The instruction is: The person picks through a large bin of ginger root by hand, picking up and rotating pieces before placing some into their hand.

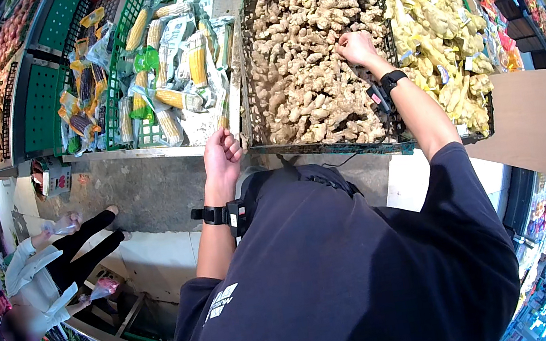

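Observation:
My right hand [356,48] is over the broad heap of loose ginger root [315,95] in a black plastic crate, its fingertips at the ginger; whether they pinch a piece is hidden. A black band with a small device sits on that wrist. My left hand [222,152] is raised at the front edge of the corn display, fingers curled and palm up. The tip of a corn cob shows just beyond its fingertips, and I cannot tell if they touch. Wrapped corn cobs [198,65] lie in and beside a green crate [116,93].
Bagged ginger [438,50] fills a crate to the right. Left of the corn lie bagged dark purple cobs [86,84]. A metal rail [154,152] edges the stand. At the lower left a person [39,274] stands holding plastic bags. A printed carton [52,177] rests on the floor.

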### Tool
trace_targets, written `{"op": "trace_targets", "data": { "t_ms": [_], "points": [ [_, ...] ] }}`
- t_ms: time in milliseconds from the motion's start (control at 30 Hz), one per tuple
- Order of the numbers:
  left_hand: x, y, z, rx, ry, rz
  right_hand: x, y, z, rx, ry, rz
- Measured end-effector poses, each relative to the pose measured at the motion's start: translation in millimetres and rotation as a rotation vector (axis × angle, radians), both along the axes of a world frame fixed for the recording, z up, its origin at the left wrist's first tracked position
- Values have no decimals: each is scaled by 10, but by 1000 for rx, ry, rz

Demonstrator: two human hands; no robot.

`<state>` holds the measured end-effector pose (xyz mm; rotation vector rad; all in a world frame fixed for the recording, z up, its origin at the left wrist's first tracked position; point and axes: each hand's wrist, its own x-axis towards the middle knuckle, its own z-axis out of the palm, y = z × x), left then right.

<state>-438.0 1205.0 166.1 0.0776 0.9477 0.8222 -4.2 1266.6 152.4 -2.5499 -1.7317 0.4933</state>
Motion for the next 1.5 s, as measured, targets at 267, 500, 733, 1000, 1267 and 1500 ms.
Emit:
{"op": "trace_targets", "data": {
  "t_ms": [267, 500, 733, 1000, 1267, 1500],
  "points": [
    [-79, -31, -87, -14, -11, 7, -212, 62, 121, -74, -16, 21],
    [-39, -17, -75, -1, -11, 13, -102, 13, -6, 61, -45, 21],
    [97, 2, 79, 137, 181, -79, -62, -198, 190, 422, -9, 68],
    [810, 189, 615, 569, 325, -592, -922, -676, 1094, 547, 713, -38],
    [1429, 92, 960, 614, 118, -399, -1578, -1079, 1288, 876, 606, 94],
    [1386, 127, 969, 683, 168, -466, -1516, -1218, 1393, 766, 380, 292]
  ]
}}
